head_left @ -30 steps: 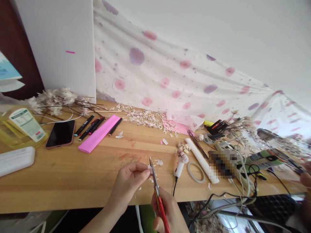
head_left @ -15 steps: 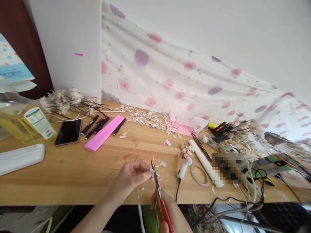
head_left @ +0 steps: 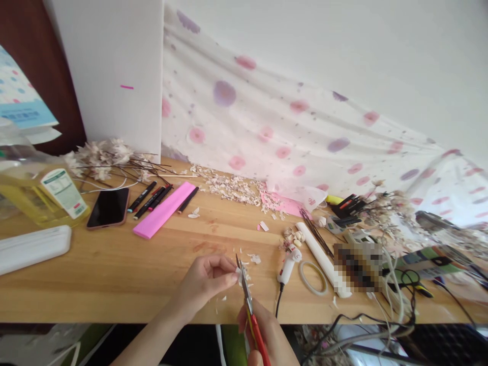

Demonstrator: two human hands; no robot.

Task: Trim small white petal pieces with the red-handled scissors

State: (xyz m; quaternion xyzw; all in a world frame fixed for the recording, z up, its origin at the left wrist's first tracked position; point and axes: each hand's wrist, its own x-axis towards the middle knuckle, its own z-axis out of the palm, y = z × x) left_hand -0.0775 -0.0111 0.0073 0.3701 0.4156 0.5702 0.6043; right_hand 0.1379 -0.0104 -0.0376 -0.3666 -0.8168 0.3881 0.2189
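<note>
Between thumb and fingers, my left hand (head_left: 211, 277) pinches a small white piece of paper (head_left: 239, 272). My right hand (head_left: 263, 330) grips the red and yellow handles of a pair of scissors (head_left: 247, 294), whose blades point away from me and lie against the piece's right side. The blades look nearly closed. White scraps (head_left: 255, 258) lie on the table just beyond the blade tips, and smaller bits are scattered beneath my hands.
To the right are a white glue gun (head_left: 288, 264), a tape roll (head_left: 312, 278) and a white paper roll (head_left: 322, 260), with tangled cables beyond. Leftward lie pink folded paper (head_left: 164, 210), several markers (head_left: 152, 201), a phone (head_left: 108, 208) and a yellow liquid jug (head_left: 36, 195). Shavings (head_left: 232, 189) are heaped at the back.
The scissor blades have closed slightly and tilted a little to the left. My left hand keeps its pinch on the white piece. The whole view has shifted slightly.
</note>
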